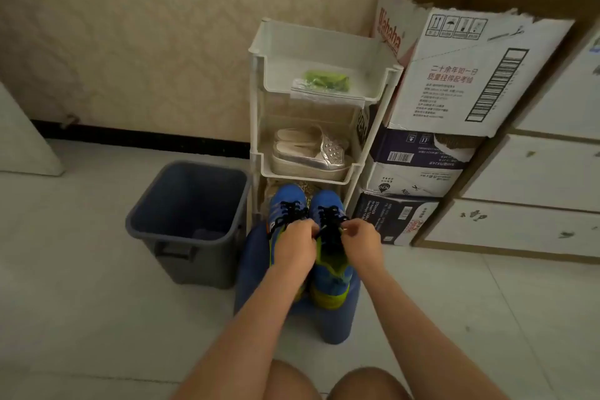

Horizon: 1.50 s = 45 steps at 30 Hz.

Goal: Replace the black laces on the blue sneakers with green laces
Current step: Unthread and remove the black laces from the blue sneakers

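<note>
Two blue sneakers with yellow-green lining stand side by side on a blue stool (pixel 334 328), toes away from me. The left sneaker (pixel 285 201) and the right sneaker (pixel 328 273) both carry black laces (pixel 329 221). My left hand (pixel 297 245) and my right hand (pixel 362 239) are above the right sneaker, and each pinches an end of its black lace near the top eyelets. My left hand covers the back of the left sneaker. Green laces in a clear bag (pixel 326 81) lie in the top tray of a white rack (pixel 256 52).
A grey bin (pixel 191 221) stands on the floor to the left of the stool. The rack's middle tray holds silver shoes (pixel 311 153). Stacked cardboard boxes (pixel 454 91) and white drawers (pixel 535 198) fill the right side. My knees (pixel 324 383) show at the bottom edge.
</note>
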Each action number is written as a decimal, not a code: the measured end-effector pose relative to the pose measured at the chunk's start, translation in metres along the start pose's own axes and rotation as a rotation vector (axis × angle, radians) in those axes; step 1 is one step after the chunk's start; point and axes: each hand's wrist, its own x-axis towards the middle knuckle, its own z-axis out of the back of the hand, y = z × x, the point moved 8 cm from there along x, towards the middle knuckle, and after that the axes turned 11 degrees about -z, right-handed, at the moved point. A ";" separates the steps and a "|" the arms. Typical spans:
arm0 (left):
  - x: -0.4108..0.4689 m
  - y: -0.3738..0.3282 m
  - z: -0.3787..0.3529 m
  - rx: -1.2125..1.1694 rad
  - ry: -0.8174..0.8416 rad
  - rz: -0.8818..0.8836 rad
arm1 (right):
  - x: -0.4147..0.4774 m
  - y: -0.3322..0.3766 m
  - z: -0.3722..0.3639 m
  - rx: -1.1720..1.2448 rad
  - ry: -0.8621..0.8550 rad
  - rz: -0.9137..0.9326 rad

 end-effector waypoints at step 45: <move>0.052 0.031 -0.026 -0.607 -0.287 0.200 | 0.058 0.002 0.033 0.392 -0.116 -0.083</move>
